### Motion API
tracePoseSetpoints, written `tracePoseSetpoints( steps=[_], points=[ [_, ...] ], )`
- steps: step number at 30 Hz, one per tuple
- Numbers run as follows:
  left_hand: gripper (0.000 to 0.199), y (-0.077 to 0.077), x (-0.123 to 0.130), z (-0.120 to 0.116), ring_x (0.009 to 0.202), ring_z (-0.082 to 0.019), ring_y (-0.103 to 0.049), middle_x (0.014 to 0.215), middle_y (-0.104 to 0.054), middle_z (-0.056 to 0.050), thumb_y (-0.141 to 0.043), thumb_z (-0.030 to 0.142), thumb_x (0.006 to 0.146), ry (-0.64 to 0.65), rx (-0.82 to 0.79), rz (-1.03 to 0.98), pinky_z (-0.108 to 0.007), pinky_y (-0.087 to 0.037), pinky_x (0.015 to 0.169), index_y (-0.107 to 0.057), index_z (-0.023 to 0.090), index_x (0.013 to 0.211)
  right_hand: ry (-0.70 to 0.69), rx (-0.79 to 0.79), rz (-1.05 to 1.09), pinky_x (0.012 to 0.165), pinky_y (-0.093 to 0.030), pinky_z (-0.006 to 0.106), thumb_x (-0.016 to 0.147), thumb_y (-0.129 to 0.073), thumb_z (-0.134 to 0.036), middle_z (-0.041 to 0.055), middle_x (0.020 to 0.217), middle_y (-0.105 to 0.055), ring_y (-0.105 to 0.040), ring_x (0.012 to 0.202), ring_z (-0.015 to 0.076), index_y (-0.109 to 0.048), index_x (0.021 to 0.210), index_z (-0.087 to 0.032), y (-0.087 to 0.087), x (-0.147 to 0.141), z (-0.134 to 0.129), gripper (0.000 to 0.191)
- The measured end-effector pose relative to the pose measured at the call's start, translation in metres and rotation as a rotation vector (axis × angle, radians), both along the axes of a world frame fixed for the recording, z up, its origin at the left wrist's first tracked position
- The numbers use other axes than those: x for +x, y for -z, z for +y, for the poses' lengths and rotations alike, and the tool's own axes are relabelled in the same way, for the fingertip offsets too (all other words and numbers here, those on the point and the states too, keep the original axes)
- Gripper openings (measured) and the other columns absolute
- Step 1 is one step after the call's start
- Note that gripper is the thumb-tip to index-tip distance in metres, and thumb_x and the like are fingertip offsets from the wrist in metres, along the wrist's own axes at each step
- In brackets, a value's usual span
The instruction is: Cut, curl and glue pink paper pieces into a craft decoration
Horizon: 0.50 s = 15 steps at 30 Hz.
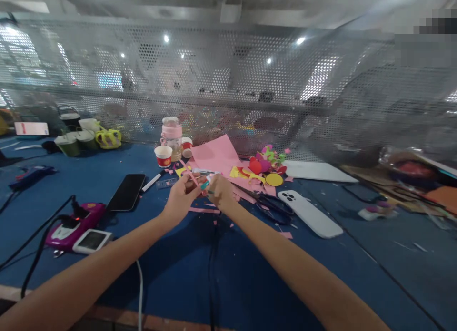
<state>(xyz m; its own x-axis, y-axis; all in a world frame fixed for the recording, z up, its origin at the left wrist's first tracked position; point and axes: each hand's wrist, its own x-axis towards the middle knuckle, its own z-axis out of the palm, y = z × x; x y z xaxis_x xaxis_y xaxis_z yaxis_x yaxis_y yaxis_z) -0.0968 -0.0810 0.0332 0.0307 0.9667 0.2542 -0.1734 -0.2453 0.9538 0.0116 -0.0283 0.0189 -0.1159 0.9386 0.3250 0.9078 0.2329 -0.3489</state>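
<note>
My left hand (181,198) is closed in a pinch on a narrow pink paper strip (189,173), which points up and to the left. Right beside it, my right hand (221,193) is curled with its fingers pressed together. A small teal and white thing (204,184) shows between the two hands, at the right fingertips; its kind is too small to tell. Behind the hands lies a large sheet of pink paper (216,155). Scissors (274,205) with dark handles rest to the right of my right hand, among pink scraps.
Colourful cut-outs (262,164) and a yellow disc (274,180) lie behind the scissors. A white phone (310,214) is at right, a black phone (126,193) and purple power strip (76,226) at left. Paper cups (163,156) and a pink-topped bottle (172,136) stand near the perforated screen (228,83).
</note>
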Motion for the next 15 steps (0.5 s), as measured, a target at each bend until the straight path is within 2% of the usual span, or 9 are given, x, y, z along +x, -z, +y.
tracePoseSetpoints(
  steps=[3,5,8,9,11,13,15],
  points=[
    [0.031,0.002,-0.001,0.001,0.077,-0.016,-0.062,0.084,-0.066,-0.005,-0.060,0.019,0.064,0.029,0.015,0.062,-0.026,-0.049,0.065,-0.053,0.014,0.094,0.018,0.024,0.023,0.061,-0.039,0.029,0.071,-0.049,-0.019,0.0192,0.082,-0.063,-0.059,0.075,0.0259,-0.058,0.077,-0.008,-0.003,0.001,0.006,0.016],
    [0.032,0.005,-0.002,0.001,0.067,-0.014,-0.061,0.078,-0.066,-0.003,-0.060,0.019,0.065,0.058,0.017,0.130,-0.025,-0.048,0.063,-0.055,0.015,0.096,0.031,0.061,0.051,0.066,-0.039,0.032,0.075,-0.046,-0.021,0.0224,0.089,-0.061,-0.056,0.083,0.0273,-0.057,0.080,-0.007,-0.007,0.010,0.008,0.019],
    [0.037,0.008,0.000,0.001,0.059,-0.012,-0.059,0.067,-0.062,0.001,-0.060,0.016,0.065,0.114,-0.027,0.213,-0.025,-0.047,0.061,-0.056,0.016,0.101,0.001,0.095,0.121,0.068,-0.040,0.031,0.083,-0.035,-0.029,0.0156,0.078,-0.062,-0.057,0.078,0.0222,-0.055,0.073,-0.011,-0.015,0.034,0.006,0.029],
    [0.037,0.008,0.001,0.000,0.057,-0.011,-0.058,0.063,-0.061,0.002,-0.060,0.015,0.064,0.147,-0.051,0.232,-0.025,-0.046,0.059,-0.057,0.016,0.101,-0.019,0.097,0.153,0.066,-0.041,0.029,0.085,-0.029,-0.031,0.0121,0.073,-0.062,-0.057,0.073,0.0193,-0.053,0.071,-0.013,-0.018,0.044,0.005,0.033],
    [0.034,0.008,0.005,-0.003,0.053,-0.010,-0.057,0.060,-0.059,0.003,-0.061,0.013,0.062,0.250,-0.098,0.266,-0.023,-0.045,0.056,-0.060,0.016,0.096,-0.055,0.119,0.214,0.066,-0.042,0.026,0.087,-0.025,-0.034,0.0088,0.074,-0.062,-0.057,0.071,0.0156,-0.051,0.077,-0.014,-0.024,0.062,-0.003,0.034],
    [0.029,0.006,0.009,-0.007,0.051,-0.009,-0.055,0.060,-0.060,0.003,-0.063,0.012,0.060,0.376,-0.150,0.278,-0.022,-0.045,0.053,-0.063,0.016,0.089,-0.094,0.170,0.271,0.070,-0.042,0.026,0.085,-0.030,-0.038,0.0077,0.083,-0.061,-0.057,0.077,0.0145,-0.049,0.086,-0.015,-0.026,0.078,-0.015,0.030],
    [0.027,0.004,0.013,-0.011,0.052,-0.009,-0.056,0.061,-0.061,0.001,-0.064,0.012,0.060,0.456,-0.217,0.249,-0.022,-0.045,0.053,-0.064,0.015,0.086,-0.202,0.326,0.395,0.072,-0.042,0.030,0.080,-0.040,-0.043,0.0092,0.088,-0.059,-0.055,0.083,0.0175,-0.049,0.086,-0.015,-0.025,0.088,-0.033,0.030]
  ],
)
